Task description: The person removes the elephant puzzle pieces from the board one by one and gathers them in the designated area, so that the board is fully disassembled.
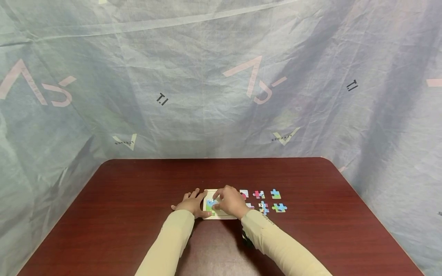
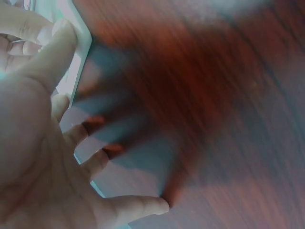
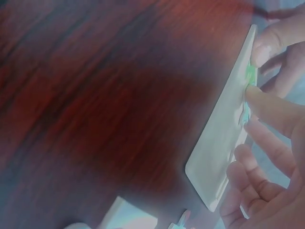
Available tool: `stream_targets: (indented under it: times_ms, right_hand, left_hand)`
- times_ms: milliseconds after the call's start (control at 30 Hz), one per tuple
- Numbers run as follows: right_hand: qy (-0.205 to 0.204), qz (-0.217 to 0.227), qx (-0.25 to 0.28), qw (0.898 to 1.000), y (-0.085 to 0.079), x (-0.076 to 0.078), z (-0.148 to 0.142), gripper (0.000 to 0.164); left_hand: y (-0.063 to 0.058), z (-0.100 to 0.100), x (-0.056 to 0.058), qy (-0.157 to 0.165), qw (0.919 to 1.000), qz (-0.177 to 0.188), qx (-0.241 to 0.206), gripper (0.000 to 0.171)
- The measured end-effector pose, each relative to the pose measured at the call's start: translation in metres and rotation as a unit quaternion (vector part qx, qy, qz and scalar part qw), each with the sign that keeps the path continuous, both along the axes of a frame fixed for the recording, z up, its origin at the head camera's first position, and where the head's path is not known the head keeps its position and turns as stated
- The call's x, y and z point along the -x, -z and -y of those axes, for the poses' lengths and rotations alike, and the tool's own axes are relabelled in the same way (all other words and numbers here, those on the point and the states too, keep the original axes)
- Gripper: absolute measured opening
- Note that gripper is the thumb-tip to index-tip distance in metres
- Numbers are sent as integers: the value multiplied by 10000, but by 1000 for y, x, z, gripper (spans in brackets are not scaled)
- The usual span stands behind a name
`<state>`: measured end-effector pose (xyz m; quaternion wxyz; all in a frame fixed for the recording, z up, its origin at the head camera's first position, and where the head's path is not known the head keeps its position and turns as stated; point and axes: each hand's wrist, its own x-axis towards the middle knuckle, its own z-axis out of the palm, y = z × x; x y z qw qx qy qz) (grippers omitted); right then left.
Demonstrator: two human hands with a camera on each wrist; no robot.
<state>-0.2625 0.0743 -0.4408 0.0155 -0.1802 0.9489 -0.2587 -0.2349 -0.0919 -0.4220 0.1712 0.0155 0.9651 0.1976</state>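
Note:
A pale puzzle board lies flat on the table. My left hand spreads its fingers along the board's left side, and its thumb rests on the near left corner. Over the board, my right hand pinches a blue and green puzzle piece between thumb and fingertip, at the board's left part. In the right wrist view the thumb presses close to the board's surface, near the left thumb. The right fingers partly hide the piece. In the left wrist view, the outstretched left fingers reach the table.
Right of the board, several loose puzzle pieces lie in two rows, among them a blue and green one and a pink one. They sit on a dark red wooden table. A grey printed cloth hangs behind it.

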Motion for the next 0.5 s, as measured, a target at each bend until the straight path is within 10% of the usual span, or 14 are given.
stream_targets:
  times_ms: [500]
  right_hand:
    - [-128, 280, 754, 9967, -3, 3, 1, 20]
  left_hand:
    - [0, -1, 2, 22, 10000, 2, 44, 80]
